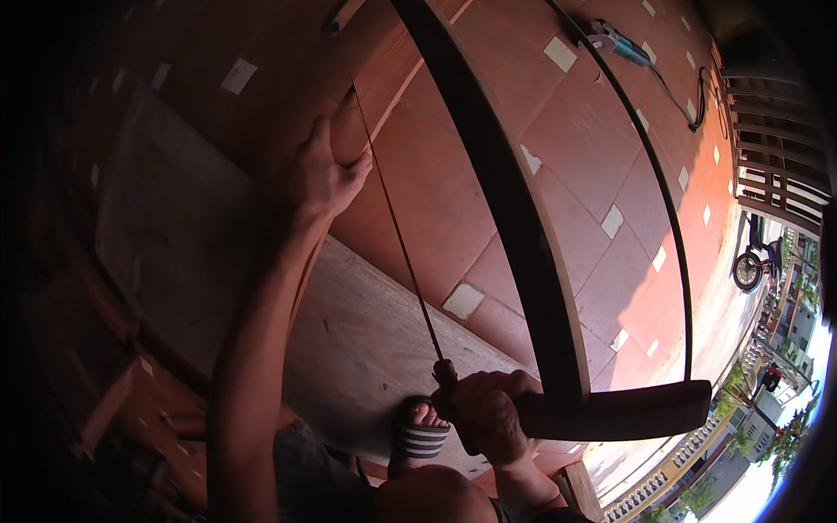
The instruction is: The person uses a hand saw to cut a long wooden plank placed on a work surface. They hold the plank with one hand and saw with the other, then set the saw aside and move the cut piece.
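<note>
My right hand (pixel 488 414) is wrapped round the end of a large wooden frame saw (pixel 523 270), near the knob where its blade is fixed. The thin saw blade (pixel 397 222) runs from that knob up and left, past my left hand, to the far end of the frame. My left hand (pixel 327 174) grips a reddish wooden board (pixel 392 78), with thumb and forefinger apart close beside the blade. Shadow hides some of its fingers. A taut cord (pixel 667 183) spans the saw's outer side. Where the blade meets the wood is too dark to tell.
A worn wooden plank (pixel 349 340) lies under the work, with my foot in a striped sandal (pixel 425 436) on it. A teal angle grinder (pixel 619 44) with a cable rests on the tiled floor (pixel 427 174). Slatted furniture (pixel 776 131), a motorbike (pixel 750 266) and a balustrade (pixel 663 484) stand beyond.
</note>
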The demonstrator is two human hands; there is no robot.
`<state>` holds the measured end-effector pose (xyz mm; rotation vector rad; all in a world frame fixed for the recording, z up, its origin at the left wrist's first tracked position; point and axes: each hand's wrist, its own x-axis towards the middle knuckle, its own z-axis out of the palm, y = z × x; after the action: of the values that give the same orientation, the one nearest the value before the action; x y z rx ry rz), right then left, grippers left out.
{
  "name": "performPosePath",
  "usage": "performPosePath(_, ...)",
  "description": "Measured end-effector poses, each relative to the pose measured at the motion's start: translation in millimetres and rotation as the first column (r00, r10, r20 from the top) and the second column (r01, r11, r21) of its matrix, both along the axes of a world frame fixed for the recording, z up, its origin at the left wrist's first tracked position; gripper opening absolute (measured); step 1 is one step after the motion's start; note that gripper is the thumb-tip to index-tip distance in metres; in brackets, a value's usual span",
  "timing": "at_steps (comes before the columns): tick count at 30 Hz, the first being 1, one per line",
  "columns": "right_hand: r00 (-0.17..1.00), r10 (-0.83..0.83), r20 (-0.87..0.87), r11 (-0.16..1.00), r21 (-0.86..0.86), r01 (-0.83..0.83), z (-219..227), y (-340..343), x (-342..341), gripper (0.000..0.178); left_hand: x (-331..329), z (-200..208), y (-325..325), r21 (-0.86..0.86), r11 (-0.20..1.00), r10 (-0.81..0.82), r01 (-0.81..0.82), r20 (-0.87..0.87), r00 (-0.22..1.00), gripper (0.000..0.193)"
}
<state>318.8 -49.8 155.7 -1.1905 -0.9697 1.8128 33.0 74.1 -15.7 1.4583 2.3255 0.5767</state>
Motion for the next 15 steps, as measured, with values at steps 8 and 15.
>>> performPosePath(8,0.981,-0.165,-0.100,0.978,0.115,0.176,-62.9,119.6,-104.4,0.030,15.6,8.8,12.6,-0.075,0.997,0.028,-0.028,0.000,1.000,0.052)
performPosePath(15,0.998,0.061,-0.035,0.996,0.063,-0.059,16.2,-19.7,17.6,0.028,4.7,-21.1,12.5,0.169,0.985,-0.084,0.039,0.270,0.959,0.053)
